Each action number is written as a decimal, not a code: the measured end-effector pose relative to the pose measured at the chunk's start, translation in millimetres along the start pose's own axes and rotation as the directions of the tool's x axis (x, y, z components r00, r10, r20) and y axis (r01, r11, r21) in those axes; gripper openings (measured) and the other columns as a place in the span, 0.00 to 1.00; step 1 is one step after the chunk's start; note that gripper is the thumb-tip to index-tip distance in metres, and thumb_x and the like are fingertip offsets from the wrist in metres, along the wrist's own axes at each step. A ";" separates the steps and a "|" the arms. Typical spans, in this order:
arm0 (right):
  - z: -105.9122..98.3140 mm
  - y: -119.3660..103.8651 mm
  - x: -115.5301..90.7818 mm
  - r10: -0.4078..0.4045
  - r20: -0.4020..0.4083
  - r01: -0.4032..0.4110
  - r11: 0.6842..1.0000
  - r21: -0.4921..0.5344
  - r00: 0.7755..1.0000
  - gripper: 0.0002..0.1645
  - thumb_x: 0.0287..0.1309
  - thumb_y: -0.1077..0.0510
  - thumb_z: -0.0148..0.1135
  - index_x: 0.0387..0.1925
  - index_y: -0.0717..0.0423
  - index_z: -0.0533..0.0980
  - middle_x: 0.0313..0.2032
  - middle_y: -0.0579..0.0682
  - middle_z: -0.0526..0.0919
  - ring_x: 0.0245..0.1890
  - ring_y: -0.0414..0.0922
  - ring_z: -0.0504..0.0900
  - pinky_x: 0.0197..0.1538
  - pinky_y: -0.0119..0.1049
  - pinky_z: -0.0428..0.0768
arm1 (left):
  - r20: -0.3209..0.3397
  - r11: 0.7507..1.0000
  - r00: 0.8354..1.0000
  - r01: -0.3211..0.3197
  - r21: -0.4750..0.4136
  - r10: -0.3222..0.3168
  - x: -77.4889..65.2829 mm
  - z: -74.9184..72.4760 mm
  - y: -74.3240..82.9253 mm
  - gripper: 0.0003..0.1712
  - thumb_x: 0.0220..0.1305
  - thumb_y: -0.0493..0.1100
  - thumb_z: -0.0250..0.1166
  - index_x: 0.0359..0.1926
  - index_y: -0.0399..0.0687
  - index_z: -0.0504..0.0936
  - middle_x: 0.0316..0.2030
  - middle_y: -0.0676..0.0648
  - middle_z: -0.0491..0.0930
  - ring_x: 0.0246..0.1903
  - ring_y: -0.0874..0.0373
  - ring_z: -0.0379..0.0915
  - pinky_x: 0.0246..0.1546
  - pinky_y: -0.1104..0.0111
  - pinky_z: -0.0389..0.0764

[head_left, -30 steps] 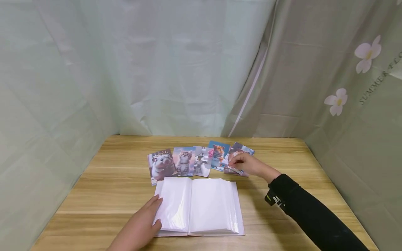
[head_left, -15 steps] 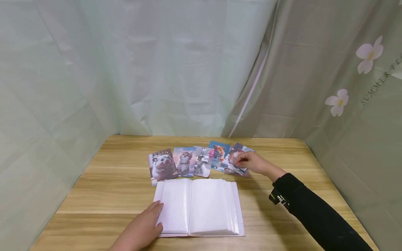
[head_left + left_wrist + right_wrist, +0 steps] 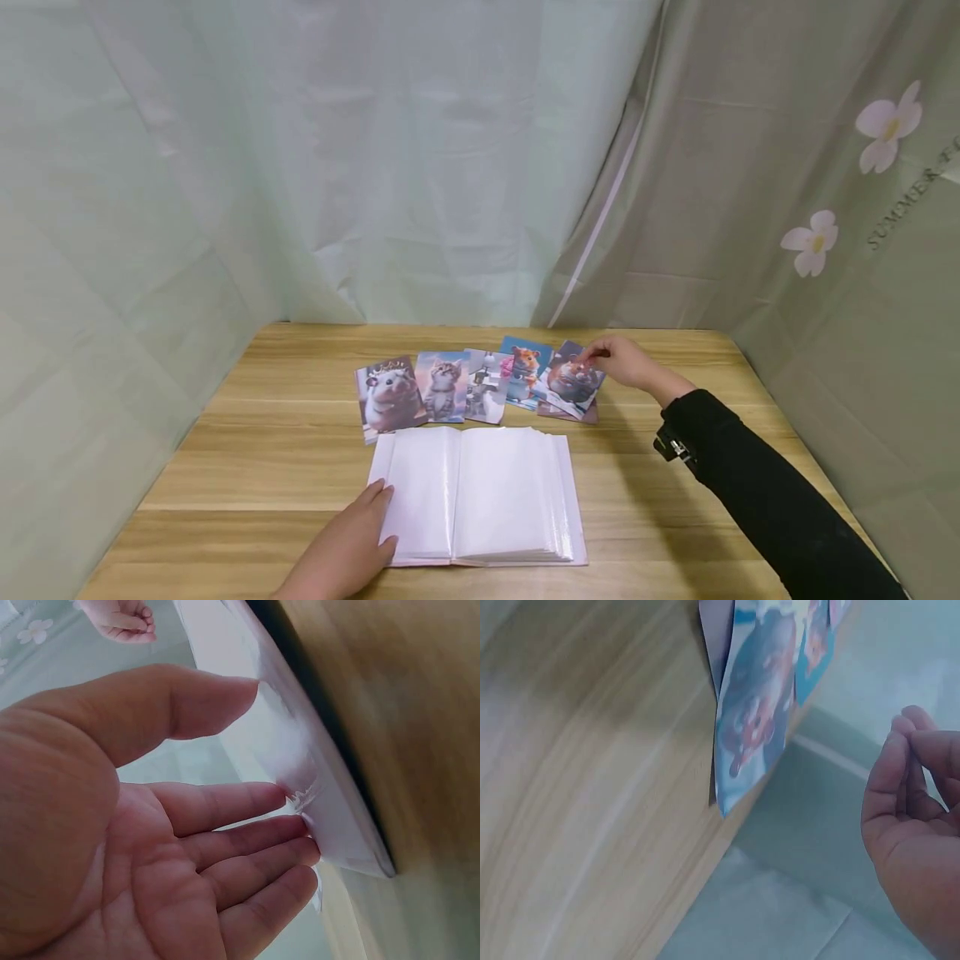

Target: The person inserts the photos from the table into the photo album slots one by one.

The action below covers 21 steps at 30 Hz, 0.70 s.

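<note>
A photo album (image 3: 502,500) lies spread on the table, with white, glossy pocket pages. My left hand (image 3: 345,537) rests at its left edge; in the left wrist view the fingers (image 3: 247,862) extend relaxed and their tips meet the page edge. Behind the album's right side is a hamster photo card (image 3: 568,385), overlapping other cards. My right hand (image 3: 626,365) is at this card's upper right corner in the head view. In the right wrist view that hand (image 3: 915,802) has thumb and fingertips brought together, nothing visible between them, beside the hamster card (image 3: 761,712).
Several more cards lie in a row behind the album: a crowned white mouse (image 3: 392,400), a kitten (image 3: 444,390), a pale greyish picture (image 3: 485,392) and an orange hamster on blue (image 3: 523,367). Curtains (image 3: 420,208) enclose the wooden table (image 3: 240,467) at the back and sides.
My right hand has moved from the hamster card's lower part up and right to its upper corner, uncovering the picture. The album's left page lies flatter, and my left hand has shifted slightly.
</note>
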State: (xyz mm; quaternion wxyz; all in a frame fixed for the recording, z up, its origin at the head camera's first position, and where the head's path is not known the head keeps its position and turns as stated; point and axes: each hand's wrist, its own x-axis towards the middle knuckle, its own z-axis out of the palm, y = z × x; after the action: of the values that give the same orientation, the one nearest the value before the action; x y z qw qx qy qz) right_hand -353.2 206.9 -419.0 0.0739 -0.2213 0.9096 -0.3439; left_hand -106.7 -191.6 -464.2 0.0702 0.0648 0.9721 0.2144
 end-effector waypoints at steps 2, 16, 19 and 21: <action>-3.1 1.8 4.5 0.002 -0.020 -0.003 0.999 -0.035 1.000 0.10 0.67 0.70 0.56 0.42 0.66 0.84 0.43 0.61 0.84 0.45 0.55 0.81 0.47 0.45 0.81 | 0.000 1.000 1.000 0.003 0.004 -0.003 0.5 0.5 -0.3 0.35 0.57 0.39 0.72 0.61 0.22 0.73 0.64 0.27 0.68 0.63 0.33 0.68 0.64 0.44 0.68; 0.1 25.6 35.5 0.060 -0.062 -0.070 0.980 -0.184 0.996 0.17 0.61 0.69 0.54 0.48 0.73 0.80 0.45 0.67 0.83 0.47 0.61 0.80 0.53 0.56 0.78 | -0.014 1.000 1.000 0.011 0.027 -0.010 -0.3 2.4 -1.8 0.35 0.56 0.41 0.73 0.60 0.22 0.73 0.64 0.27 0.69 0.61 0.33 0.70 0.63 0.44 0.70; 4.3 30.7 37.4 0.120 -0.045 -0.127 0.972 -0.197 0.992 0.18 0.63 0.69 0.55 0.53 0.73 0.77 0.50 0.69 0.81 0.53 0.63 0.78 0.57 0.57 0.76 | -0.024 1.000 1.000 0.003 0.022 -0.002 -1.0 2.3 -0.5 0.35 0.56 0.40 0.73 0.60 0.23 0.74 0.64 0.28 0.70 0.61 0.34 0.71 0.62 0.45 0.70; 6.5 33.5 36.7 0.146 -0.043 -0.152 0.967 -0.206 0.988 0.20 0.64 0.68 0.55 0.55 0.74 0.76 0.53 0.71 0.79 0.56 0.66 0.76 0.59 0.58 0.75 | -0.025 1.000 1.000 -0.005 0.017 0.005 -1.3 1.5 0.1 0.35 0.56 0.40 0.73 0.60 0.23 0.74 0.64 0.28 0.70 0.61 0.34 0.71 0.62 0.45 0.71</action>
State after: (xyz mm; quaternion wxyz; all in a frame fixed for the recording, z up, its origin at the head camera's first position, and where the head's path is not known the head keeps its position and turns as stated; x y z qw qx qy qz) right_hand -395.8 208.7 -445.3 0.0636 -0.1541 0.9556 -0.2429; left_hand -105.2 -191.0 -465.4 0.0569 0.0650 0.9745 0.2073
